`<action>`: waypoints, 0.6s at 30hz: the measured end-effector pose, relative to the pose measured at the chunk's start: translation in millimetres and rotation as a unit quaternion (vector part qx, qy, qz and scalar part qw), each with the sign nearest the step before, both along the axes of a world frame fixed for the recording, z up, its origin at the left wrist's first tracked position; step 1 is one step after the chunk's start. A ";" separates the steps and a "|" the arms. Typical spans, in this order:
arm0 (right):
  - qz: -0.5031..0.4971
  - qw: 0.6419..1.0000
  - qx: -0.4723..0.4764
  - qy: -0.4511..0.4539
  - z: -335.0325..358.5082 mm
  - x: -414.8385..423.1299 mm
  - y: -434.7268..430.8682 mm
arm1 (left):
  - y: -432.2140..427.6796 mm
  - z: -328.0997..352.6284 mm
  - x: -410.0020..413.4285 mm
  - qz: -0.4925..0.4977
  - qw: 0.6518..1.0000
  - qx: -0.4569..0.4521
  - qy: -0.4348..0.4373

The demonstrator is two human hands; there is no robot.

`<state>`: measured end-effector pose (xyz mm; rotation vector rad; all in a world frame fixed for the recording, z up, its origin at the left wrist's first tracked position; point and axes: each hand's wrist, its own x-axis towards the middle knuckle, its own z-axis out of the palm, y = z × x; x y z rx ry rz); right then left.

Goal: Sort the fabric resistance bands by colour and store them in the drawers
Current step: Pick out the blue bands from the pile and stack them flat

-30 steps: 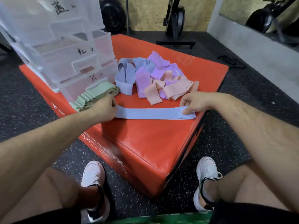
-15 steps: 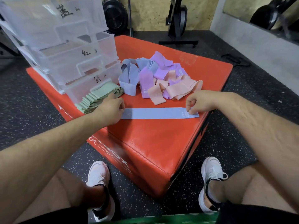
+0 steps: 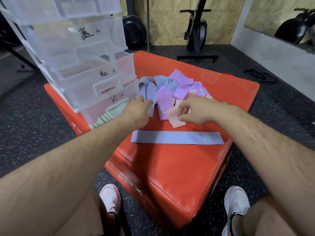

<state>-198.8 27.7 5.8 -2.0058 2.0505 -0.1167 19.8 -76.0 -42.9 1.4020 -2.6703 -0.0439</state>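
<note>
A dark speckled gym floor (image 3: 42, 120) and a chipboard wall (image 3: 163, 23) frame the scene, with one black exercise machine (image 3: 196, 34) standing at the back. One red padded box (image 3: 170, 176) sits on the floor, a corner pointing toward the camera, and carries everything. At its left rear stands one clear plastic drawer unit (image 3: 71, 48); four drawers are in view, three with handwritten labels, the lower two pulled partly out. Right of the unit lies one loose pile of bands (image 3: 180, 89) in blue, purple and pink, too tangled to count. One blue band (image 3: 177, 137) lies flat and alone near the front of the box, its long axis running left to right. One stack of folded green bands (image 3: 104, 119) rests against the bottom drawer. The left grip (image 3: 138, 109) reaches into the pile and pinches a looped blue band (image 3: 146, 90). The right grip (image 3: 196, 111) hangs over a pink band (image 3: 173, 116), fingers loosely curled and holding nothing. Two white shoes (image 3: 110, 196) stand on the floor below.
</note>
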 end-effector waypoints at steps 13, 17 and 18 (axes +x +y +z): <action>-0.009 0.996 -0.040 -0.075 -13.2 24.4 -27.8 | -5.9 16.3 -24.7 -0.057 0.982 0.030 0.177; -0.027 0.987 -0.060 -0.146 -8.5 20.2 -26.5 | 6.3 24.7 -29.7 -0.095 0.958 0.043 0.266; -0.032 0.986 -0.077 -0.146 -6.1 18.4 -27.6 | 8.3 26.1 -30.2 -0.102 0.953 0.043 0.281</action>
